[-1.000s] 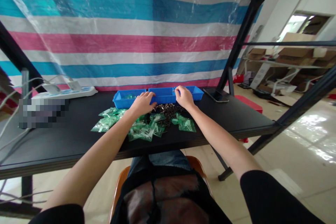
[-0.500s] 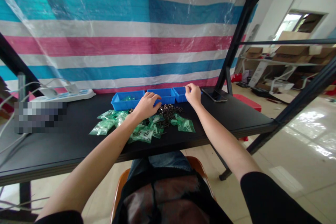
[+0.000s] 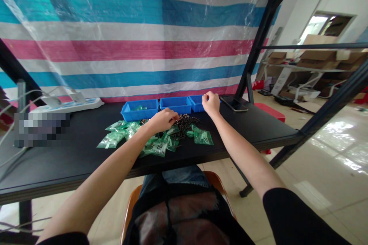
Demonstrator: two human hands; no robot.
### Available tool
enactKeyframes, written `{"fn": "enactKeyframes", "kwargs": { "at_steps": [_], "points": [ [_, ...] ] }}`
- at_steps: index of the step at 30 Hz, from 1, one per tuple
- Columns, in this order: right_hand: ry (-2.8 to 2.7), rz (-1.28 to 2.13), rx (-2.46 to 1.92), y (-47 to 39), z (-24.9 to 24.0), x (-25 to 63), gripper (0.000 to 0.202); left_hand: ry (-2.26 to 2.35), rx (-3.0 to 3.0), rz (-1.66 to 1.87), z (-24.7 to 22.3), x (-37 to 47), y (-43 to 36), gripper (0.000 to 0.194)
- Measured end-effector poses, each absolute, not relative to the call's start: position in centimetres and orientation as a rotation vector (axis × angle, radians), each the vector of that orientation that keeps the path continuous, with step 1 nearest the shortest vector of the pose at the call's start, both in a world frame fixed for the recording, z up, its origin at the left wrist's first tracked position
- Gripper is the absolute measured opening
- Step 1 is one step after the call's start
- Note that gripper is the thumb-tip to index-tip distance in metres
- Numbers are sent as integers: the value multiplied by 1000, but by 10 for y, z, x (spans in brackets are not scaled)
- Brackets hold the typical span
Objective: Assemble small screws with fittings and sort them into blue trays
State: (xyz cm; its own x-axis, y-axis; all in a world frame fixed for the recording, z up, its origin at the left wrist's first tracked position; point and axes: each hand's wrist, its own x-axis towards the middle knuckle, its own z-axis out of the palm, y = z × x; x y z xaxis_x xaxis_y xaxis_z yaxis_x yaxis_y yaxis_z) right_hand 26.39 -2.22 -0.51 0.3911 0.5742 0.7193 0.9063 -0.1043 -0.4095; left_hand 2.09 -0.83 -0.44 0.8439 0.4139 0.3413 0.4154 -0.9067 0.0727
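My left hand (image 3: 164,119) is at the left edge of a heap of dark screws (image 3: 185,124), its fingers curled down and closed at the tips. What it pinches there is too small to make out. Over the right blue bin (image 3: 196,104) is my right hand (image 3: 211,103), fingers pressed together; a tiny pale spot shows at the fingertips, too small to name. Green-tinted plastic bags with white pieces inside lie in front: a pile on the left (image 3: 116,138), more below my left hand (image 3: 158,146), and one bag (image 3: 202,136) right of the screws.
The left blue bin (image 3: 133,115) holds a few green bags, and the middle blue bin (image 3: 175,103) stands beside it. A phone (image 3: 235,103) lies at the right near the black metal frame (image 3: 253,61). A white power strip (image 3: 86,104) with plugs and cables sits at the left back.
My left hand has lowered from in front of the middle bin to the screws, and its fingers have closed. My right hand has stayed almost in place over the right bin.
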Motion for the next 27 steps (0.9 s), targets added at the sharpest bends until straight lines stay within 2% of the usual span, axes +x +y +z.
{"fn": "enactKeyframes", "kwargs": {
  "at_steps": [13, 21, 27],
  "points": [
    [-1262, -389, -1891, -29, -5, 261, 16, -733, -3054, -486, -4, 22, -8, 12],
    [-1254, -385, -1911, -30, -5, 259, 17, -777, -2999, -489, -5, 20, -7, 19],
    [-1248, -404, -1876, -29, -5, 260, 17, -948, -2944, -405, 0, 18, -9, 18]
  ]
}}
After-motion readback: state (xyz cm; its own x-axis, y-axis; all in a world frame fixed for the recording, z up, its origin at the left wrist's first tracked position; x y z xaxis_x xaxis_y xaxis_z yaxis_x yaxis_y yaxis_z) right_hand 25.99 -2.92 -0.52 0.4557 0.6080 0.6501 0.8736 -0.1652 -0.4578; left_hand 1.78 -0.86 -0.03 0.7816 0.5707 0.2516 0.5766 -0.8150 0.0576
